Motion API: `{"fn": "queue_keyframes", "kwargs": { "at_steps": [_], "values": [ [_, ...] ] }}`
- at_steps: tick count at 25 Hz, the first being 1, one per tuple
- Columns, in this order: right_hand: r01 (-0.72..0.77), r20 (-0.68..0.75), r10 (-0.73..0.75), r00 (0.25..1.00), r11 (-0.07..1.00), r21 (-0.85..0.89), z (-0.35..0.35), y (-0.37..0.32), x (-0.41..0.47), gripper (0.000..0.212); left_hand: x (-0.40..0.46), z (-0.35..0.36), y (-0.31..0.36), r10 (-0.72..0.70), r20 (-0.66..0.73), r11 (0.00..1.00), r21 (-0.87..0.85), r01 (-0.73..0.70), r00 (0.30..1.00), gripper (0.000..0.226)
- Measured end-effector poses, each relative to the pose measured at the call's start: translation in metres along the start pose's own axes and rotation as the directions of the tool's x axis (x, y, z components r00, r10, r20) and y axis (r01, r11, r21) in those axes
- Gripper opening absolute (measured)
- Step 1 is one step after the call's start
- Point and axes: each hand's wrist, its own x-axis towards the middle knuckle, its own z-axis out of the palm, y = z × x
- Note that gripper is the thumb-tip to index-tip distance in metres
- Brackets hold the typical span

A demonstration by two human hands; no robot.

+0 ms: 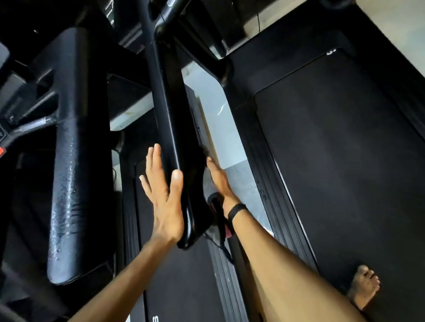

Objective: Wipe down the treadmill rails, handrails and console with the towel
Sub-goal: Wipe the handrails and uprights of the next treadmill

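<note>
Dark rubbery treadmill belt below; glossy handrail between flat open hands: left, right pressing dark towel

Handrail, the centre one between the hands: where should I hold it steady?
Grip the handrail at its near rounded end, palms on both flat sides: left hand from the left, right hand from the right. The long narrow bar fits between them.

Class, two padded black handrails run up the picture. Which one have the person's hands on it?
The narrower middle handrail: the left hand lies flat on one side, the right hand on the other. The broad handrail further left is untouched.
</note>
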Motion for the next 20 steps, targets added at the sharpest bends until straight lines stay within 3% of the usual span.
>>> {"fn": "queue_keyframes", "kwargs": {
  "at_steps": [1, 3, 5, 6, 10, 11, 14, 17, 20],
  "values": [
    [0.061, 0.010, -0.061, 0.998, 0.998, -0.005, 0.001, 0.005, -0.019, 0.044, -0.001, -0.001, 0.004, -0.014, 0.014, 1.000, 0.018, 0.013, 1.000, 0.061],
    [0.242, -0.093, -0.266, 0.960, 0.948, -0.205, 0.013, 0.017, -0.081, 0.048, -0.002, -0.003, 0.006, -0.028, 0.036, 0.999, 0.032, 0.027, 0.999, 0.062],
    [0.311, -0.140, -0.377, 0.915, 0.885, -0.347, 0.022, 0.019, -0.097, 0.054, -0.001, -0.005, 0.004, -0.031, 0.043, 0.999, 0.026, 0.030, 0.999, 0.061],
    [0.301, -0.100, -0.363, 0.926, 0.874, -0.382, 0.023, 0.016, -0.081, 0.055, -0.001, -0.005, 0.004, -0.034, 0.041, 0.999, 0.019, 0.033, 0.999, 0.061],
    [0.036, -0.030, -0.039, 0.999, 0.993, -0.111, 0.010, -0.015, 0.000, 0.048, -0.003, -0.001, 0.006, -0.036, 0.027, 0.999, -0.002, 0.036, 0.999, 0.058],
    [0.035, -0.017, -0.037, 0.999, 0.995, -0.097, 0.008, -0.014, -0.004, 0.048, -0.004, -0.002, 0.006, -0.024, 0.019, 1.000, -0.015, 0.024, 1.000, 0.058],
    [0.201, -0.078, -0.247, 0.966, 0.904, -0.378, 0.022, -0.006, -0.054, 0.054, -0.003, -0.005, 0.002, -0.024, 0.025, 0.999, -0.038, 0.024, 0.999, 0.060],
    [0.406, 0.023, -0.483, 0.875, 0.708, -0.578, 0.032, -0.001, -0.085, 0.059, 0.002, -0.003, -0.002, -0.104, -0.002, 0.993, -0.054, 0.104, 0.995, 0.059],
    [0.375, 0.050, -0.428, 0.902, 0.724, -0.579, 0.034, -0.016, -0.074, 0.059, 0.003, -0.004, 0.003, -0.170, -0.082, 0.974, -0.167, 0.154, 0.982, 0.062]
  ]
}}
